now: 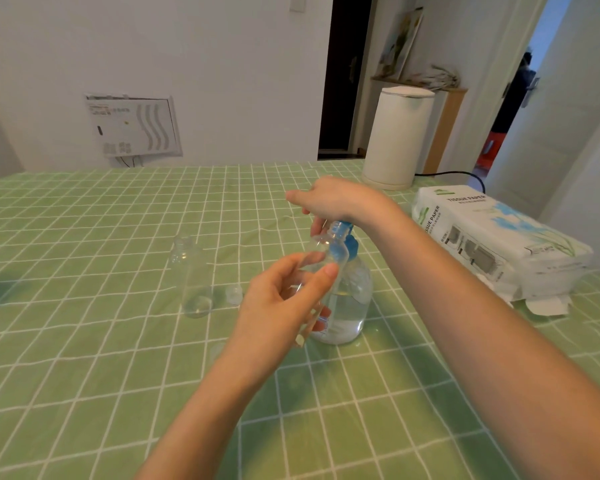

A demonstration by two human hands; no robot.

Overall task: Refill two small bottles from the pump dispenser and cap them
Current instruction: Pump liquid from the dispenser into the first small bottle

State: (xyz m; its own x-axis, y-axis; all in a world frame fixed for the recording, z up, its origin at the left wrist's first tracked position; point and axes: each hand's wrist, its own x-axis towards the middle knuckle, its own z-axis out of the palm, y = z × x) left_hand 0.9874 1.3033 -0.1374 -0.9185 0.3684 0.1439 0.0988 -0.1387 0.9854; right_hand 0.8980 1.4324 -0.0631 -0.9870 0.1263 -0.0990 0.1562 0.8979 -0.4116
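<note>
Bottle at the spout!
My left hand (278, 306) grips the small bottle (321, 251), tilted at the blue spout; my right hand (336, 199) curls over the pump dispenser (350, 299). The other bottle (193, 278) stands left, cap (234, 293) beside it.

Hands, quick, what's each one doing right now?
Left hand: holding a small clear bottle up to the pump dispenser nozzle.
Right hand: on top of the dispenser, fingers curled over its head.
</note>
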